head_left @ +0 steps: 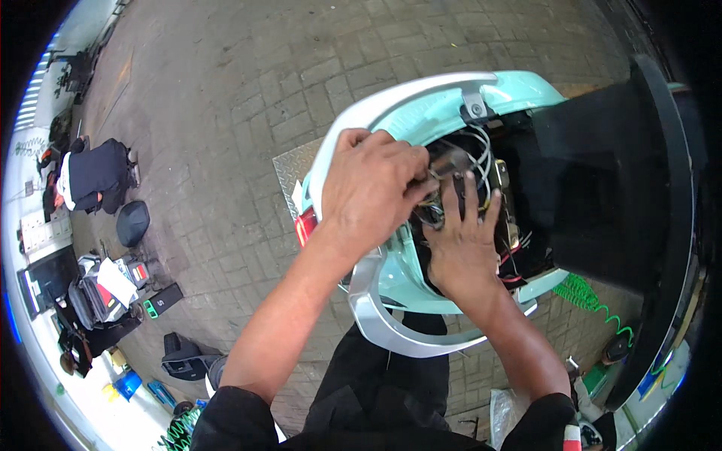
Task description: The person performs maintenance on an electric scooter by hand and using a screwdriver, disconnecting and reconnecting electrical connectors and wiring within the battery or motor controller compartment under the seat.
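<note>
Both my hands reach into the open rear compartment of a mint-green scooter (421, 120). My left hand (372, 188) comes over the silver-white grab rail (361, 109), its thumb and fingers curled together. A small greyish-brown part (451, 162) shows blurred by its fingertips; whether that hand holds it is unclear. My right hand (468, 244) lies close beside, palm down, with fingers stretched and spread over the wiring. White cables (486, 150) loop past its fingertips. Brassy metal fittings (513, 234) and a red wire (511, 263) sit to its right. My hands hide much of the compartment's left part.
The large black seat (602, 180) stands raised at the right. A red tail light (305, 225) is at the scooter's left end, above a metal plate (289, 177). A green coiled hose (579, 292) hangs at right. Another person (98, 177) crouches far left, near a stool (133, 223).
</note>
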Available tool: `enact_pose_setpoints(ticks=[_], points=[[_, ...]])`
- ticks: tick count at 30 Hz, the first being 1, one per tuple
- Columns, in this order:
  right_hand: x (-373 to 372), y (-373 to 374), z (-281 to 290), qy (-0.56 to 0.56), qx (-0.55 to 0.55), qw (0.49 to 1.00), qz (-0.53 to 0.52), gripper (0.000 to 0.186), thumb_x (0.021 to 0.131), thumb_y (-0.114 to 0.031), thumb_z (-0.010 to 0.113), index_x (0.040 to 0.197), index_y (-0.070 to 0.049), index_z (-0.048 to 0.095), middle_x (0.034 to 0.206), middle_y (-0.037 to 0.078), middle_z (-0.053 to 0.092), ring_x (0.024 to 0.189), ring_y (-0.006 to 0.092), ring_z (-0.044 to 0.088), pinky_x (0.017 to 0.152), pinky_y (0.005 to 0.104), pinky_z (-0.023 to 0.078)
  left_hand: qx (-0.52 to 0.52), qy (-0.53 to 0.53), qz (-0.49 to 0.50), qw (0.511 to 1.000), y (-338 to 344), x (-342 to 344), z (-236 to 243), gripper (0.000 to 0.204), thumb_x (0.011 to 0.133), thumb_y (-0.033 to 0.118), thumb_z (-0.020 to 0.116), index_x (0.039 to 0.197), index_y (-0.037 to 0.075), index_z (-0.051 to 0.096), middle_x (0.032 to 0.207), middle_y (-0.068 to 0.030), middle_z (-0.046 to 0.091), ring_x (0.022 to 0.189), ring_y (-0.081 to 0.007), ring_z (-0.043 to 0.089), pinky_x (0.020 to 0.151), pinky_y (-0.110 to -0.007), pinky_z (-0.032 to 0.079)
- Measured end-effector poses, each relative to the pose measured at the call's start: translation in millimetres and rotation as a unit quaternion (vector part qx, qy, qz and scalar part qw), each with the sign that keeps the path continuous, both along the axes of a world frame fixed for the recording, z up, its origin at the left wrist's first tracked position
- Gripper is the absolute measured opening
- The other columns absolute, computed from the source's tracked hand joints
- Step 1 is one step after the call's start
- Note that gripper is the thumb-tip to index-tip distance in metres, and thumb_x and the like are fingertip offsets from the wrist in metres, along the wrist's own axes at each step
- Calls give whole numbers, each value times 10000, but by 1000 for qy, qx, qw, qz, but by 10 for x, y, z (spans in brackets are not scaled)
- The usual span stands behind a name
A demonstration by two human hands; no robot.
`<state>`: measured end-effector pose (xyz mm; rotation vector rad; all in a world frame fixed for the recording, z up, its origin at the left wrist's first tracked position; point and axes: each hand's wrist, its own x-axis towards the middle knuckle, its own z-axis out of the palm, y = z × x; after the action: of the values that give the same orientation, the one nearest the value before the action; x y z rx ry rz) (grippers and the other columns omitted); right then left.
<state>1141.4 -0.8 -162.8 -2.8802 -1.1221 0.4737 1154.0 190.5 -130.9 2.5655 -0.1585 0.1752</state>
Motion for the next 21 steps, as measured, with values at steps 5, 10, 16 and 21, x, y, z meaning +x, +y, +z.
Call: enact_pose_setpoints(ticks=[5, 10, 16, 21], points=[[28, -18, 172, 43, -40, 998, 22, 311, 1007, -297, 527, 1157, -193, 779, 1684, 151, 230, 1534, 459, 207, 1176, 745, 114, 22, -20, 8, 1000, -8, 8, -25, 284, 779, 311, 845, 765, 77, 687, 756, -35, 663, 831, -247, 631, 883, -395, 418], [-81, -210, 110, 42, -8, 998, 41, 246, 912, -230, 608, 1075, -173, 784, 1669, 171, 250, 1528, 460, 214, 1183, 735, 113, 19, -18, 6, 1000, 3, 15, -42, 296, 771, 312, 857, 756, 67, 692, 751, -42, 657, 811, -253, 626, 870, -395, 417], [-64, -167, 187, 90, 14, 994, 55, 233, 948, -214, 571, 987, -156, 794, 1649, 273, 241, 1531, 470, 213, 1180, 718, 146, 34, -27, 7, 999, -8, 17, -36, 318, 752, 323, 873, 748, 61, 693, 754, -42, 652, 802, -256, 623, 865, -396, 411], [-16, -201, 175, 128, 54, 989, 48, 215, 946, -207, 595, 991, -141, 794, 1661, 266, 228, 1538, 468, 194, 1184, 716, 148, 40, -5, 0, 999, 34, 48, -26, 265, 780, 304, 841, 795, 90, 685, 763, -22, 675, 830, -239, 631, 861, -393, 399]])
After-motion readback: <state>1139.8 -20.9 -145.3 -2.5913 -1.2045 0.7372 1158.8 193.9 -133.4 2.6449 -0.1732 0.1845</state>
